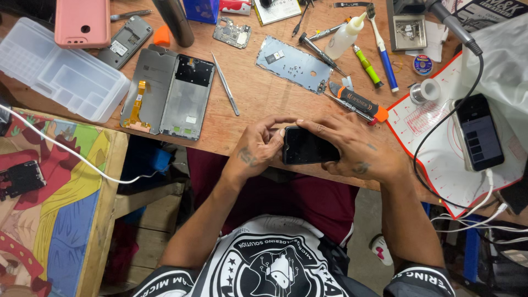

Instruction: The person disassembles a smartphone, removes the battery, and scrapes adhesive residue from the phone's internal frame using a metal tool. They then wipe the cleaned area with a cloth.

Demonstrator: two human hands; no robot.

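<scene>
Wooden workbench (258,104) fills the upper half of the frame, crowded with repair clutter. At the upper left lies a clear plastic organiser tray (60,69), and beside it a pink phone case (82,22). Left of centre sit an opened phone frame (187,96) and a grey back cover with an orange flex cable (144,91), touching side by side, with slim tweezers (225,85) just to their right. At the right a red-and-white work mat (434,143) carries a lit smartphone on a cable (478,132). Near the bench's front edge, at centre frame, both hands meet on a dark smartphone (308,146) whose long axis runs left to right, screen up. The right hand (357,148) lies over its right end, fingers arched along the top edge, gripping it. The left hand (258,146) closes on the left end, thumb and forefinger pinching that short edge. Neither hand is nearer; each holds its own end. An orange-handled screwdriver (360,104) lies just above the right hand.
</scene>
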